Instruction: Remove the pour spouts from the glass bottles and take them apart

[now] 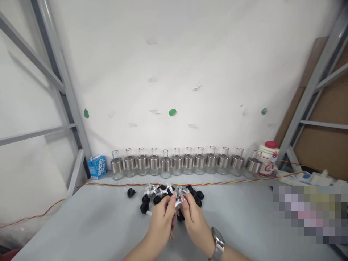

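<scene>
In the middle of the table, my left hand (164,214) and my right hand (193,216) meet thumb to thumb. Both are closed on a small clear-and-white plastic spout piece (178,200), its lower part hidden by the fingers. Around and behind them lies a loose pile of black ribbed stoppers (145,207) and more white plastic spout pieces (162,191). One black stopper (131,192) sits apart to the left. A metal-banded watch (217,237) is on my right wrist.
Glass bottles with metal sleeves (165,165) stand in a row along the wall. A blue carton (97,167) is at the left end, a white jar with a red lid (268,159) at the right. A twisted red-yellow wire (116,185) crosses before the bottles. Grey frame posts (61,72) flank the table.
</scene>
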### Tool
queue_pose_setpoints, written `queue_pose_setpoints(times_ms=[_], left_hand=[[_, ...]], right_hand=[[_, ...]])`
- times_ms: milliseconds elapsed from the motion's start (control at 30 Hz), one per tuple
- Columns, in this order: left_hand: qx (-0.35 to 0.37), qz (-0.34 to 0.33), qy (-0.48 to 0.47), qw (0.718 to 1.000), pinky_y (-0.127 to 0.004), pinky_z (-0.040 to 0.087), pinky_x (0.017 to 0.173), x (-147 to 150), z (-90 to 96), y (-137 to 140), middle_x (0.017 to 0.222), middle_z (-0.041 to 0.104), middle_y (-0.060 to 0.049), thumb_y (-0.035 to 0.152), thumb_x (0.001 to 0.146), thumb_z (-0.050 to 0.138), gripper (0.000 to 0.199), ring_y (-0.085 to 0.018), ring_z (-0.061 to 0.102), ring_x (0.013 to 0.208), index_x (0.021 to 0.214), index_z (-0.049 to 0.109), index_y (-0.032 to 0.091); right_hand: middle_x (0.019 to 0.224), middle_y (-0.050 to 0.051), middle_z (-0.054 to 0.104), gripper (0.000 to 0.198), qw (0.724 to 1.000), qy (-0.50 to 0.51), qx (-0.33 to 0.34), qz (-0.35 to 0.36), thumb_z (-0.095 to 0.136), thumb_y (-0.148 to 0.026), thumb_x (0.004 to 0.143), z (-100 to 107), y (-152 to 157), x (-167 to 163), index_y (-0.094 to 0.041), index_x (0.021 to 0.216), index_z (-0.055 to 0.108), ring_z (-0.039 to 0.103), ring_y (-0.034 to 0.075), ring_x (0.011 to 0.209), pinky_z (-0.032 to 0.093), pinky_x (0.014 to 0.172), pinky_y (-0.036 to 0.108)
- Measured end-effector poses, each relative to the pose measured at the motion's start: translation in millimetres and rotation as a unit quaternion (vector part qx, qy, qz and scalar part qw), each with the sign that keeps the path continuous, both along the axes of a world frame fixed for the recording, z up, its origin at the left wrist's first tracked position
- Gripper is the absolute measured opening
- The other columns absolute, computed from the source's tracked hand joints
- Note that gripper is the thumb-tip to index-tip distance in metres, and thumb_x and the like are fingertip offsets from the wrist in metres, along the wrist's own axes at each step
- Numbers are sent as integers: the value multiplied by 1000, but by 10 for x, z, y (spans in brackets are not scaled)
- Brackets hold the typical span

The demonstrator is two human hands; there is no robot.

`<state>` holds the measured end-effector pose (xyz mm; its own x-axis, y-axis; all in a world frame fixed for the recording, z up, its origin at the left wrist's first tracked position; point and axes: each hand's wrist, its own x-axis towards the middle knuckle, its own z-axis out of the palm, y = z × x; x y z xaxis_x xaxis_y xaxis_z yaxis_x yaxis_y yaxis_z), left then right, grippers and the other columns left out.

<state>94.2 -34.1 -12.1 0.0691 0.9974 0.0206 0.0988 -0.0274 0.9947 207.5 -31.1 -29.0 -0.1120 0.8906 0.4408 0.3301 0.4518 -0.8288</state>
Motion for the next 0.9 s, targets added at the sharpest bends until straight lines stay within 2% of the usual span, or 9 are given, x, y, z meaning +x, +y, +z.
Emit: queue_pose_setpoints(times_ms=[167, 267, 433, 500, 567, 667, 767, 833, 900], left_hand=[[-118, -39, -83, 989, -22, 30, 21, 16, 74, 71, 24, 33, 7, 67, 72, 31, 53, -9, 27, 18, 54, 45, 19], [-155, -48, -104, 981, -22, 31, 21, 16, 132, 66, 24, 32, 6, 64, 73, 34, 53, -7, 23, 19, 47, 43, 19], [-121, -30, -110, 986, -22, 31, 22, 7, 126, 85, 24, 31, 7, 60, 73, 39, 48, -6, 22, 19, 49, 45, 19], [-103, 2, -133, 986, -22, 30, 22, -81, 119, 151, 24, 30, 8, 59, 72, 40, 46, -6, 22, 19, 49, 44, 19], [-67, 72, -168, 981, -19, 29, 22, -217, 137, 233, 25, 27, 9, 57, 72, 40, 45, -5, 21, 20, 48, 42, 19], [-28, 99, -191, 976, -17, 31, 26, -360, 199, 306, 29, 26, 11, 54, 74, 39, 40, -4, 19, 23, 55, 44, 19], [-56, 39, -206, 976, -19, 31, 26, -306, 236, 282, 28, 31, 10, 57, 73, 41, 42, -6, 23, 23, 57, 45, 18], [-81, -3, -196, 977, -21, 34, 27, -221, 224, 250, 28, 33, 9, 61, 71, 42, 45, -7, 27, 23, 59, 47, 18], [-90, -17, -186, 978, -22, 35, 28, -171, 192, 237, 29, 34, 9, 64, 69, 42, 48, -7, 30, 23, 62, 49, 18]], right_hand=[[63, -1, 47, 24, 999, -13, 5, -39, 24, -34, 91, 22, -8, -36, -22, 77, 40, 47, 14, 55, 37, 54, 24], [62, -1, 48, 24, 999, -10, 0, -46, 25, -34, 90, 27, -2, -64, -22, 75, 40, 47, 14, 55, 38, 53, 24], [65, -1, 47, 23, 999, 16, -8, -36, 25, -35, 90, -28, -32, -94, -22, 78, 40, 46, 14, 57, 38, 54, 23], [63, -2, 44, 24, 999, 29, 3, -46, 25, -35, 90, -31, -44, -62, -22, 78, 39, 43, 13, 56, 37, 53, 23], [61, -3, 39, 25, 996, 46, 16, -71, 24, -36, 91, 5, -30, 7, -22, 75, 37, 39, 12, 54, 35, 51, 23], [59, -4, 35, 27, 994, 40, 13, -100, 24, -36, 91, 103, 73, 143, -22, 70, 35, 36, 12, 52, 33, 50, 23], [61, -2, 43, 28, 994, -47, 15, -97, 31, -37, 89, 136, 239, 246, -21, 68, 40, 40, 14, 57, 35, 55, 25], [66, 2, 51, 27, 991, -97, 25, -84, 36, -37, 87, 93, 334, 275, -20, 68, 46, 46, 16, 63, 37, 59, 27], [72, 4, 56, 28, 990, -120, 29, -70, 37, -36, 87, 34, 392, 280, -20, 70, 52, 49, 18, 69, 39, 64, 29]])
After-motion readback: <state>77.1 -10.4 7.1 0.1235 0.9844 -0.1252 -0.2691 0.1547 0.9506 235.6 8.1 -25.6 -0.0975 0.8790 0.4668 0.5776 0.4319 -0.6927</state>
